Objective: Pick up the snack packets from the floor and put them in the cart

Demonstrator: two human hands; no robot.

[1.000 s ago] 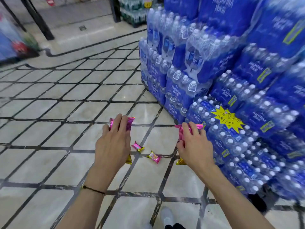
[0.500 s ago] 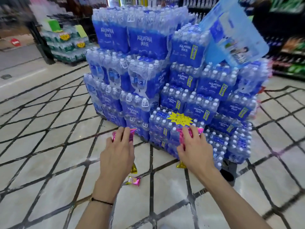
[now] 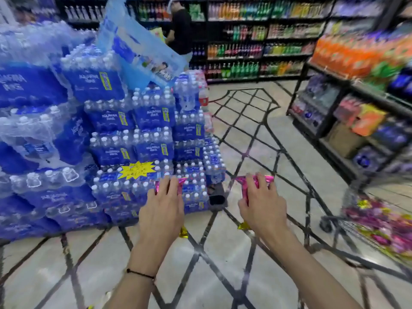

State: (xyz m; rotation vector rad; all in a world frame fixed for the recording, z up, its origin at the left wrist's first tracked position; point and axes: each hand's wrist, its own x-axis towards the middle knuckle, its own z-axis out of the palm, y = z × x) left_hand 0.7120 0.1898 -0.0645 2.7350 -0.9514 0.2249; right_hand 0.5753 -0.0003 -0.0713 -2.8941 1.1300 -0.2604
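Observation:
My left hand (image 3: 162, 210) holds a pink and gold snack packet (image 3: 181, 182); its pink end shows past my fingertips and a gold end below my palm. In my right hand (image 3: 263, 208) is a second pink snack packet (image 3: 242, 184), gripped the same way. Both hands are raised in front of me, side by side, above the tiled floor. The wire cart (image 3: 376, 228) stands at the right edge, blurred, with several pink and gold packets lying inside it. It is to the right of my right hand.
A tall stack of blue shrink-wrapped water bottle packs (image 3: 124, 134) fills the left and centre. Black shelving with drinks (image 3: 347, 121) runs along the right, more drink shelves line the back wall. A person in black (image 3: 180, 30) stands far back. Tiled floor (image 3: 223, 264) lies below my arms.
My view has swung from the floor up and to the right; the cart has come into sight. Both hands still hold their packets. The loose packets on the floor have left the view.

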